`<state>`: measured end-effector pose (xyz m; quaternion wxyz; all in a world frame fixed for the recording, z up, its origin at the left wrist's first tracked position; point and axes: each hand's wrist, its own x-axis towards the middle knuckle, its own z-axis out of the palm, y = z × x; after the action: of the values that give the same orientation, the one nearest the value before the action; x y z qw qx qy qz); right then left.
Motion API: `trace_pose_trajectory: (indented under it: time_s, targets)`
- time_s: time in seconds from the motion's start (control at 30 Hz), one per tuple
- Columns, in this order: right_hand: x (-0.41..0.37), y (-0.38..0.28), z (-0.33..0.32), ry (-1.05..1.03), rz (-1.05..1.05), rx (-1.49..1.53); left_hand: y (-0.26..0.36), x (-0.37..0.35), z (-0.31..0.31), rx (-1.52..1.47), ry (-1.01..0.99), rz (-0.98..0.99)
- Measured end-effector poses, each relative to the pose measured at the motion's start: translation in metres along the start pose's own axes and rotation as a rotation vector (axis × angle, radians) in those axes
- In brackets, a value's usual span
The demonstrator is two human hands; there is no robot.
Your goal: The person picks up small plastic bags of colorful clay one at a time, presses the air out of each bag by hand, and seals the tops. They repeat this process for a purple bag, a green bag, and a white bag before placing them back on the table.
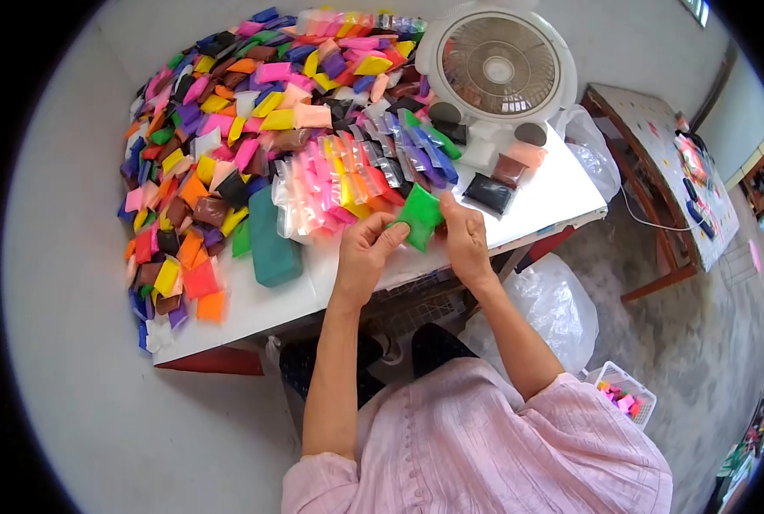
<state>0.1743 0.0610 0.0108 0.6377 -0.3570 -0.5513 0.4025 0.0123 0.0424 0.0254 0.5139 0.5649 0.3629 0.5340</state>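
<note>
Pink blouse [485, 445] fills the bottom of my view, with 2 bare forearms stretched out from it. Both hands are clamped on 1 green clay packet [419, 216], held above the near edge of the white table [262, 308]. The left hand [366, 248] pinches its lower-left corner and the right hand [466, 240] its right side. I judge it light and squashy under slick film, best gripped by the edges. It sits diamond-wise, 1 corner up, long axis roughly upright. Just beyond lie rows of bagged packets [347, 184], a teal block [272, 236], a loose coloured heap [219, 128] and a fan [497, 64].
</note>
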Motion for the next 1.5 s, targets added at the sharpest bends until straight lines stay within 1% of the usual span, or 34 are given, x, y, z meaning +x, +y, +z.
trace_pose_trajectory:
  time_s: [0.07,0.17,0.27,0.37,0.47,0.53,0.63,0.67,0.73,0.83,0.87,0.93,1.03,1.13,1.17,1.23,1.33,1.37,1.43,1.47,1.5]
  targets:
    - [0.0,-0.001,-0.004,-0.013,0.103,0.022,0.001,0.0,0.001,-0.017,0.012,0.018]
    - [0.0,-0.009,0.002,-0.051,0.003,-0.234,-0.002,0.0,-0.002,0.008,0.013,0.008]
    - [0.001,-0.011,0.001,-0.057,-0.044,-0.127,-0.003,0.0,-0.007,0.06,0.009,-0.004]
    - [-0.001,-0.007,-0.003,-0.072,-0.048,-0.174,-0.003,0.003,-0.001,0.084,0.014,0.019]
    - [0.001,-0.001,-0.005,-0.086,-0.024,-0.12,-0.01,0.005,0.004,0.093,0.025,0.056]
    - [0.003,-0.008,-0.003,-0.115,-0.019,-0.186,-0.014,0.004,0.001,0.124,0.021,0.084]
    - [0.002,-0.013,0.002,-0.12,-0.034,-0.235,-0.016,0.004,-0.005,0.176,-0.03,0.039]
    - [0.001,-0.013,0.003,-0.117,-0.042,-0.244,-0.017,0.004,-0.006,0.179,-0.015,0.059]
    - [0.003,-0.011,0.0,-0.101,-0.034,-0.191,-0.012,0.004,-0.004,0.185,0.014,0.098]
    - [0.006,0.0,-0.002,-0.06,0.016,-0.121,0.004,-0.001,0.003,0.041,0.032,0.017]
    - [0.007,0.002,-0.002,-0.044,0.039,-0.1,0.005,-0.001,0.003,0.034,0.024,0.017]
    - [0.007,0.002,0.0,-0.017,0.008,-0.112,0.006,-0.002,0.003,0.02,0.01,0.018]
    - [0.006,0.002,0.002,0.015,-0.011,-0.116,0.001,-0.001,0.008,0.082,-0.021,0.009]
    - [0.006,0.003,0.004,0.038,-0.043,-0.142,-0.004,0.002,0.001,0.106,-0.06,-0.051]
    - [0.006,0.004,0.004,0.044,-0.058,-0.155,-0.004,0.002,0.0,0.115,-0.043,-0.043]
    - [0.005,0.006,0.004,0.03,-0.058,-0.143,-0.003,0.001,0.001,0.133,-0.01,-0.028]
    - [0.003,0.002,0.0,-0.031,-0.037,-0.137,-0.006,0.0,-0.004,0.036,-0.006,-0.051]
    - [0.002,-0.001,-0.001,-0.06,-0.028,-0.136,-0.007,0.0,-0.005,-0.027,0.019,-0.012]
    - [-0.002,-0.011,0.002,-0.101,0.024,-0.007,-0.005,0.001,-0.004,-0.153,0.069,0.069]
    - [-0.002,-0.014,0.002,-0.121,0.05,0.056,-0.003,0.001,-0.004,-0.127,0.042,0.056]
    - [-0.001,-0.013,0.001,-0.148,0.031,0.041,0.0,-0.001,-0.004,-0.101,0.015,0.043]
